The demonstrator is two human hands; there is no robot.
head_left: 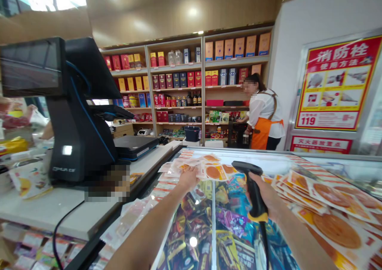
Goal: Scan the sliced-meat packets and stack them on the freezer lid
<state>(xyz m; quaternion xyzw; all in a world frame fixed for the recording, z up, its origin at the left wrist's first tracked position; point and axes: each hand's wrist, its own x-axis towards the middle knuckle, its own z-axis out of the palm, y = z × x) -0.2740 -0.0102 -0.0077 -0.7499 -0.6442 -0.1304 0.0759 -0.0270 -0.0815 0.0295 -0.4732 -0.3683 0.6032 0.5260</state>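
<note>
My left hand (189, 177) reaches forward over the glass top, its fingers closed on a flat clear food packet (176, 168) at the far end. Beside those fingers lie more packets (213, 172), each showing a round orange-brown disc. In my right hand (266, 192) is a black-and-yellow barcode scanner (253, 194), held upright by its handle, its head tilted toward the left and its cable hanging down. A large fanned pile of similar disc packets (334, 226) lies to the right of my right forearm.
Under the glass of the chest freezer (214, 222) are colourful wrapped goods. A black cash register (80, 111) stands on the white counter (74, 218) at left. Another person in an orange apron (262, 133) is by the back shelves (178, 68).
</note>
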